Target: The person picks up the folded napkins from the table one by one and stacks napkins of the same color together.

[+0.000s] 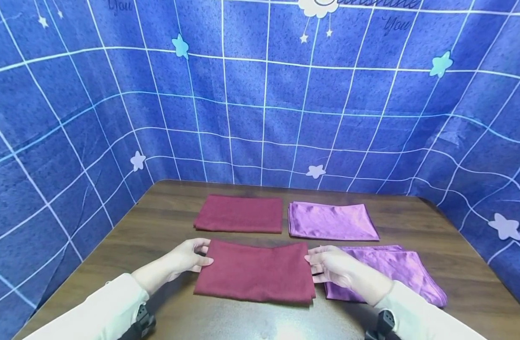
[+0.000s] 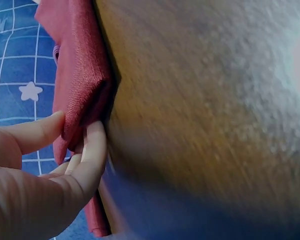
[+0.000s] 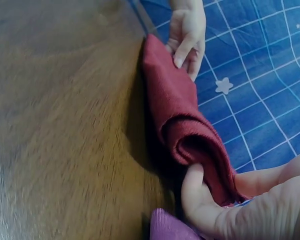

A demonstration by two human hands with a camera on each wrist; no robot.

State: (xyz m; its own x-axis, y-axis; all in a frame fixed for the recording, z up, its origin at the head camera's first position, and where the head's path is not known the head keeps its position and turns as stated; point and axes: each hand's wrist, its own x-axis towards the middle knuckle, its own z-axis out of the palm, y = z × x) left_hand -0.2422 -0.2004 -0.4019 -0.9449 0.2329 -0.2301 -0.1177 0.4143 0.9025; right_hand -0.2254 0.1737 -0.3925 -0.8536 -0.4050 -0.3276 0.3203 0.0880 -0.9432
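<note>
A folded dark red cloth is held between both hands at the front middle of the table. At its left edge my left hand pinches it, thumb on top and fingers beneath, as the left wrist view shows. My right hand grips the opposite edge the same way. In the right wrist view the folded layers of the red cloth curl open at the end, and the cloth appears lifted off the wood. Close behind the right hand lies a folded shiny purple cloth, partly hidden by that hand.
Farther back on the brown wooden table lie another folded red cloth and a second folded purple cloth, side by side. A blue curtain with white grid lines and stars hangs behind and around the table.
</note>
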